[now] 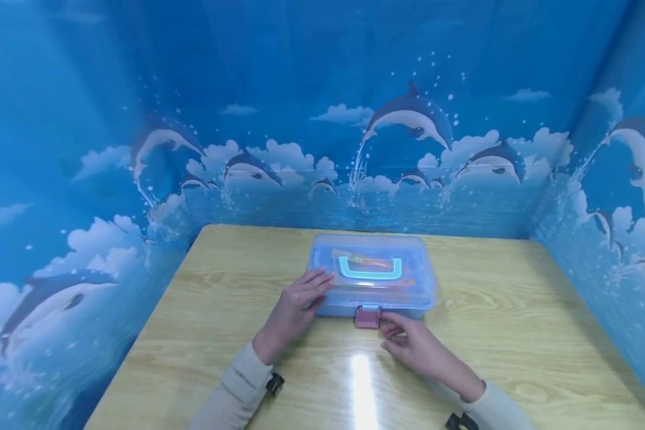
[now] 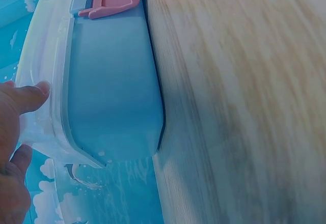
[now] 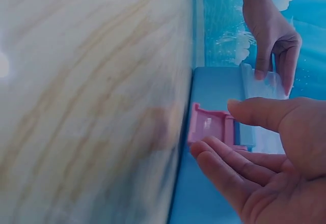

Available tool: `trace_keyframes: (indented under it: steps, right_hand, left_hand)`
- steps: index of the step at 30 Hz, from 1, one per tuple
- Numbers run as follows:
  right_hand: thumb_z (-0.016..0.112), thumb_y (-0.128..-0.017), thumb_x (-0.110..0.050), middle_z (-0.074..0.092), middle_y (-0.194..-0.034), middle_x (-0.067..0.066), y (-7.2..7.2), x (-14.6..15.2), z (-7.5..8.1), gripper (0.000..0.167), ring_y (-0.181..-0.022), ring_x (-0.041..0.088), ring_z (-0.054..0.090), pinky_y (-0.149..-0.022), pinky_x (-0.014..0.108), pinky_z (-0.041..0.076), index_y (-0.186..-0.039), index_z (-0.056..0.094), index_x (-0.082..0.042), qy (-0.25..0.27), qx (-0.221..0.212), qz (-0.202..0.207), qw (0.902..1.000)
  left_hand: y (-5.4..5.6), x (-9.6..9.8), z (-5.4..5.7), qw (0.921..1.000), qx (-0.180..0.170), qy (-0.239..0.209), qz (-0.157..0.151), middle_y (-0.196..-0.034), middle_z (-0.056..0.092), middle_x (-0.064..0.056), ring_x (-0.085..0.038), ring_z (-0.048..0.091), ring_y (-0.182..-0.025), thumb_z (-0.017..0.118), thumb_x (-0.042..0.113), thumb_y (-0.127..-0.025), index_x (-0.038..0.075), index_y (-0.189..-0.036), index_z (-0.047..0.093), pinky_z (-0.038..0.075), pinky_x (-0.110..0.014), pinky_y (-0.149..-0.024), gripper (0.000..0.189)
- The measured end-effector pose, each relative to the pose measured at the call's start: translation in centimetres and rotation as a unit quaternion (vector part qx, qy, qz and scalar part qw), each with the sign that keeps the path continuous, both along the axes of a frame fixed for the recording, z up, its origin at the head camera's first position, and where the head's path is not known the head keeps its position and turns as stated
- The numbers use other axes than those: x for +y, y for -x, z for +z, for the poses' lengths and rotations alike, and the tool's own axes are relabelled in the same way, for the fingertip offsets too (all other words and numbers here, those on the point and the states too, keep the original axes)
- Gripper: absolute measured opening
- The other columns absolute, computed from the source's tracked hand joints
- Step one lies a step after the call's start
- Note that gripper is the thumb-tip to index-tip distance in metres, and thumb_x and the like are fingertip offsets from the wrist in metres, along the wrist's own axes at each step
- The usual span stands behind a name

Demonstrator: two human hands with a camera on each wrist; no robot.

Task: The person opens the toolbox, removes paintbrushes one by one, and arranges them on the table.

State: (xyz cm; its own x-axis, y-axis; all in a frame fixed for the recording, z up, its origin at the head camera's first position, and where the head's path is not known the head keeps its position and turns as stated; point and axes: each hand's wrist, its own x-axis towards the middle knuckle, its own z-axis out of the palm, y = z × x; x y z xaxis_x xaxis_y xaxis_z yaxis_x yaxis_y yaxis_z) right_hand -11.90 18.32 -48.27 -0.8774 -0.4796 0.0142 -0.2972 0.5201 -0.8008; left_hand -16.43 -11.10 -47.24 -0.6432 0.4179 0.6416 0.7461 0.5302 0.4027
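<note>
A plastic case [image 1: 373,289] with a clear lid and blue base stands on the table, its lid down. Its pale turquoise handle [image 1: 371,274] lies flat on top. At the front centre, a pink latch [image 1: 368,318] tilts outward from the blue front wall [image 2: 114,86]. My left hand [image 1: 301,298] rests on the lid's left side, fingers extended and thumb near the front edge. Close against the latch, my right hand [image 1: 416,346] has a fingertip at its right edge. The right wrist view shows its thumb and loosely extended fingers on either side of the latch.
A brush [image 1: 362,260] and other orange items show through the lid. The wood-grain table [image 1: 236,269] meets blue dolphin-print sheets [image 1: 301,119] at the back and sides. A bright light reflection lies on the table in front of the case.
</note>
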Motion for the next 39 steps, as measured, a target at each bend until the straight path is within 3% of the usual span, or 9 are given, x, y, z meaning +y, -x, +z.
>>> trace_keyframes:
  steps: [6,11,17,23,29,39]
  right_hand:
    - [0.071,-0.093,-0.007,0.07,-0.121,0.02,-0.7,0.2,1.4,0.053,-0.108,0.036,0.069,-0.093,0.045,0.061,-0.141,0.052,0.006,-0.012,0.041,0.012,0.999]
    - [0.072,-0.092,-0.005,0.073,-0.117,0.01,-1.2,0.1,2.8,0.051,-0.105,0.029,0.071,-0.091,0.038,0.062,-0.14,0.056,0.001,-0.013,0.108,0.004,0.994]
    - [0.077,-0.084,0.006,0.075,-0.109,0.006,-1.1,0.4,3.8,0.052,-0.093,0.022,0.073,-0.084,0.032,0.063,-0.134,0.061,0.003,0.025,0.239,-0.006,0.9706]
    - [0.077,-0.08,0.011,0.074,-0.114,0.012,0.2,1.6,4.4,0.058,-0.097,0.021,0.072,-0.093,0.015,0.055,-0.135,0.061,0.002,0.046,0.323,-0.027,0.9447]
    - [0.077,-0.081,0.007,0.071,-0.122,0.016,1.7,3.3,4.6,0.054,-0.111,0.025,0.067,-0.108,0.01,0.043,-0.133,0.063,0.002,0.022,0.361,-0.06,0.9305]
    - [0.081,-0.079,0.004,0.06,-0.137,0.021,3.1,5.1,2.8,0.062,-0.128,0.036,0.054,-0.117,0.01,0.031,-0.137,0.061,0.0,-0.009,0.367,-0.071,0.9274]
  left_hand:
    - [0.1,0.0,0.0,1.0,-0.002,-0.003,-0.002,-0.135,0.066,-0.008,-0.025,0.057,-0.134,0.081,-0.009,-0.078,0.005,-0.123,0.072,0.042,-0.036,-0.116,0.048]
    - [0.1,0.0,0.0,1.0,0.006,-0.005,0.0,-0.134,0.067,-0.008,-0.026,0.058,-0.133,0.082,-0.011,-0.077,0.004,-0.122,0.072,0.042,-0.036,-0.115,0.049]
    - [0.1,-0.2,-0.3,1.0,0.008,-0.006,0.001,-0.134,0.067,-0.008,-0.026,0.059,-0.133,0.082,-0.011,-0.076,0.004,-0.122,0.072,0.043,-0.036,-0.115,0.049]
    - [0.0,-0.3,-0.3,1.0,0.003,-0.003,0.0,-0.135,0.066,-0.007,-0.025,0.058,-0.134,0.082,-0.01,-0.076,0.005,-0.123,0.071,0.043,-0.035,-0.115,0.05]
    - [0.1,-0.2,-0.2,1.0,-0.006,0.006,0.003,-0.136,0.065,-0.006,-0.023,0.056,-0.135,0.082,-0.009,-0.077,0.007,-0.125,0.071,0.042,-0.035,-0.115,0.051]
    - [0.0,0.0,0.0,1.0,-0.004,0.008,0.002,-0.136,0.066,-0.006,-0.023,0.057,-0.135,0.082,-0.01,-0.077,0.007,-0.124,0.071,0.043,-0.035,-0.114,0.051]
